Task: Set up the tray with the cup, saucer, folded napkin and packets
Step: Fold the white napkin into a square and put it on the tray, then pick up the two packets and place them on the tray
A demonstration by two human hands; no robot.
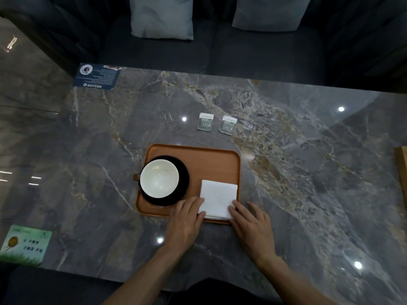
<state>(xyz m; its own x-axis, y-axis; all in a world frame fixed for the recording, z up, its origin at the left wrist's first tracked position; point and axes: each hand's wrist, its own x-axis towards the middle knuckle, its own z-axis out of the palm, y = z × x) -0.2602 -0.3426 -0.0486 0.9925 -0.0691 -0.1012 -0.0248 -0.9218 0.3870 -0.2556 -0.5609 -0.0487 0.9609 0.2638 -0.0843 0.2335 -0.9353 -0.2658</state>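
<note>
A brown wooden tray (211,157) lies on the marble table. On its left half a black saucer (184,172) carries a cup (159,178) with a white inside and a brown handle pointing left. A folded white napkin (218,198) lies flat in the tray's near right corner. My left hand (186,221) rests its fingertips on the napkin's near left corner, and my right hand (252,225) touches its near right corner. Two small green-and-white packets (206,121) (228,125) lie side by side on the table beyond the tray.
A blue printed card (97,76) sits at the table's far left corner and a green card (25,244) at the near left. A yellowish wooden edge (402,172) shows at the right. A dark sofa with two pale cushions (161,16) stands behind the table.
</note>
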